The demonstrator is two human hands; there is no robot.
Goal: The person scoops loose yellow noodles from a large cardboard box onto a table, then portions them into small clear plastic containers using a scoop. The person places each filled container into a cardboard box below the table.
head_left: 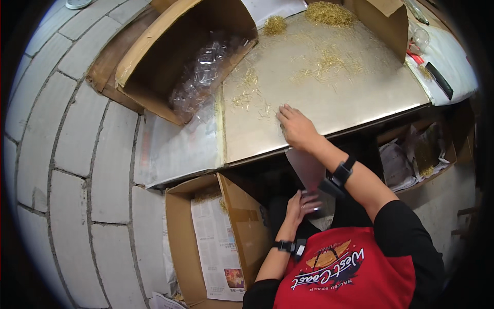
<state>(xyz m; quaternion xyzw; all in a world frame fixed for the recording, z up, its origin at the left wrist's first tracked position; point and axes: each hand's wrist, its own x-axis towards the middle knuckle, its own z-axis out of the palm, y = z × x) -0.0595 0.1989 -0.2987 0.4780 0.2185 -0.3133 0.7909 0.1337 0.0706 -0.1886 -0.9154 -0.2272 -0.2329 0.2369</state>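
Note:
My right hand (299, 130) lies on the pale tabletop (288, 67) close to its front edge, palm down with the fingers stretched out. By its fingertips are a few thin gold-coloured pins (265, 110); more lie loosely scattered farther back. Lower down, in front of the table edge, is my left hand (297, 207), its fingers smeared by motion. Whether it holds anything, I cannot make out. Between the two hands a pale, pinkish flat piece (307, 167) slopes down from the table edge; its kind is unclear.
A tilted cardboard box (149, 56) with clear plastic cases (206, 67) stands at the back left. Gold pins form a heap (329, 14) at the back. A black-handled tool (439, 81) lies on the right. Below the table are a newspaper-lined carton (193, 247) and another box (417, 154).

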